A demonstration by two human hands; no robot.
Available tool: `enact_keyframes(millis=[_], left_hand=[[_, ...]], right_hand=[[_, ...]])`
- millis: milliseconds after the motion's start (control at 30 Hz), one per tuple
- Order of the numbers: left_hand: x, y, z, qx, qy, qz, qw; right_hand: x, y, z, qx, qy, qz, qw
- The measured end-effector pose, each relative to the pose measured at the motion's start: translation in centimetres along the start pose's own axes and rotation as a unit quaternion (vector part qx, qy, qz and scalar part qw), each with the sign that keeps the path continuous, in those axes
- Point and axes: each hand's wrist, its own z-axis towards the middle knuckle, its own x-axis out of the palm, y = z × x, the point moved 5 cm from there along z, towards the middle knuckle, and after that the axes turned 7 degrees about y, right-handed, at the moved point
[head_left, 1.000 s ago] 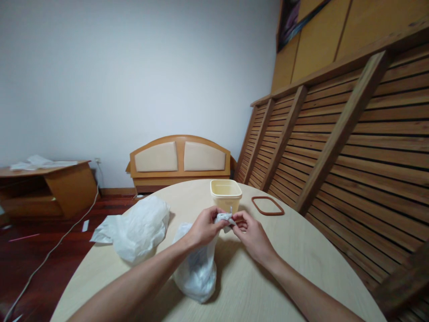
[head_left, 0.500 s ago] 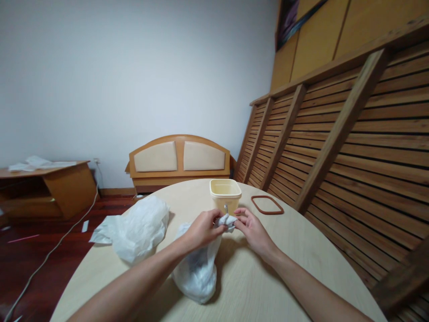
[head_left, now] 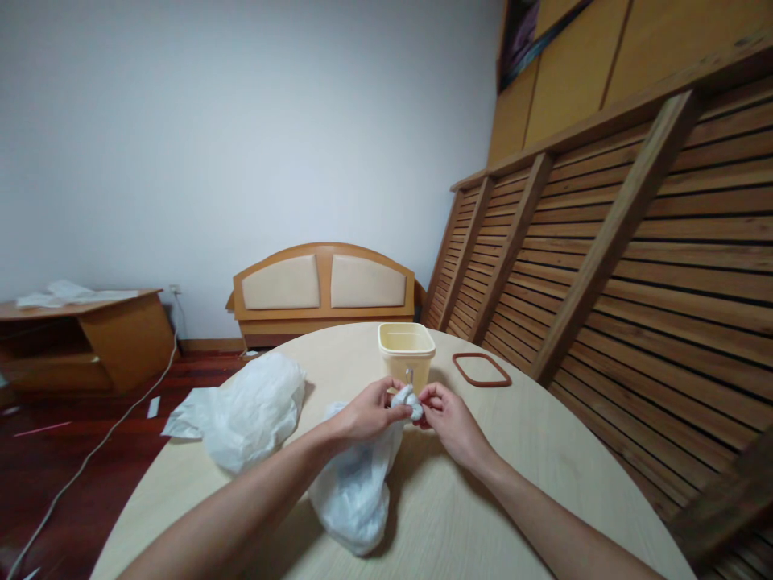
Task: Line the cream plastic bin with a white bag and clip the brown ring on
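Observation:
A white plastic bag (head_left: 353, 491) hangs bunched and full below my hands, its lower part near the round table (head_left: 483, 499). My left hand (head_left: 378, 409) grips the bag's gathered, twisted neck between thumb and fingers. From the right, my right hand (head_left: 445, 415) pinches the end of the same neck, fingertips pressed together. Just beyond my fingers stands a cream square tub (head_left: 407, 350), open at the top, with a small metallic piece at its front. What the bag holds is hidden.
Left on the table lies another crumpled white bag (head_left: 259, 407). A brown rounded-square ring (head_left: 481, 370) rests right of the tub. Behind are a headboard (head_left: 326, 282) and leaning wooden slats (head_left: 604, 274). A low cabinet (head_left: 126, 334) and a cable (head_left: 97, 451) are at left.
My right hand's fingers have closed in on the bag's neck, which is now more tightly bunched. The bag's body has swung slightly. The tub and ring have stayed put.

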Motion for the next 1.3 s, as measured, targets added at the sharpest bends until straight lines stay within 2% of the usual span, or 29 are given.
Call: enact_keyframes(millis=[133,233,367,433,533,700,800,933,1033,1133,1200,1300], left_hand=[[-0.5,-0.4,0.0,0.01,-0.04,0.064,0.997],[-0.9,-1.2,0.1,0.037,-0.073,0.117,0.99],[-1.0,-1.9,-0.1,0.047,-0.079,0.184,0.979],[-0.7,-2.0,-0.2,0.054,-0.065,0.204,0.975],[-0.3,-2.0,-0.2,0.062,-0.039,0.172,0.982],[-1.3,-1.9,-0.1,0.059,-0.111,0.078,0.989],[-1.6,-1.8,-0.1,0.044,-0.093,0.072,0.992],[-1.7,-1.9,-0.3,0.031,-0.073,0.131,0.988],[-1.6,-2.4,-0.5,0.067,-0.086,0.161,0.981],[-0.6,-3.1,-0.8,0.11,-0.037,0.21,0.971],[-0.1,-3.2,-1.0,0.113,-0.012,0.257,0.96],[-0.2,-3.0,-1.0,0.089,-0.031,0.295,0.951]], right_hand=[[-0.2,0.4,-0.2,-0.004,-0.024,-0.019,1.0],[0.1,1.0,-0.6,-0.003,-0.014,0.0,1.0],[0.8,1.7,-1.0,-0.04,0.003,0.003,0.999],[0.9,1.9,-1.0,-0.055,0.0,-0.004,0.998],[0.9,2.0,-1.0,-0.062,0.001,-0.009,0.998],[0.6,2.1,-0.9,-0.065,-0.002,0.002,0.998],[0.4,2.0,-0.9,-0.07,-0.012,0.002,0.997],[0.0,2.0,-0.7,-0.08,-0.025,-0.036,0.996],[0.0,1.9,-0.6,-0.076,-0.018,-0.05,0.996],[0.1,1.9,-0.6,-0.068,-0.008,-0.035,0.997],[0.2,1.9,-0.6,-0.059,-0.005,-0.026,0.998],[0.3,2.0,-0.7,-0.038,0.002,-0.017,0.999]])
